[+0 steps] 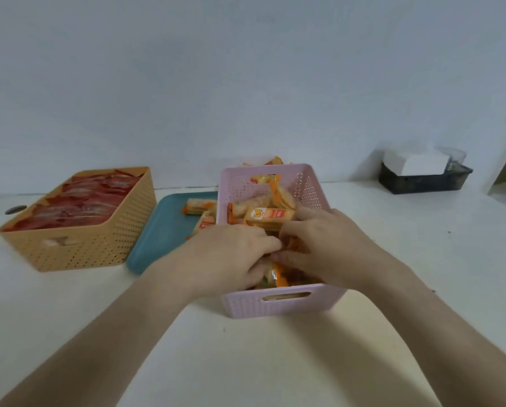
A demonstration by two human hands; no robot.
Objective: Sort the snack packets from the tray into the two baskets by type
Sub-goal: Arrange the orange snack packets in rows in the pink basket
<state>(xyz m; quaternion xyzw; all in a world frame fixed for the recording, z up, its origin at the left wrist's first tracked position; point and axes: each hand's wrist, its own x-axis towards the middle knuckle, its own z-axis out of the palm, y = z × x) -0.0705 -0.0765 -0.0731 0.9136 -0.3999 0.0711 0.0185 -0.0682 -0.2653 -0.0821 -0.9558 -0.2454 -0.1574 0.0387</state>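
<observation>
Both hands are inside the pink basket (284,304), which is full of orange-and-yellow snack packets (268,215). My left hand (231,254) reaches over the basket's left wall, fingers curled into the packets near the front. My right hand (325,245) lies over the packets beside it, fingers bent down among them; which packets each hand holds is hidden. The blue tray (155,239) sits left of the pink basket with a few orange packets (200,207) on it. The orange basket (81,248) at the left is filled with red packets (78,201).
A dark bin (422,180) holding a white box stands at the back right by the wall. More orange packets (272,161) show behind the pink basket. A round hole (15,210) is in the white tabletop at far left.
</observation>
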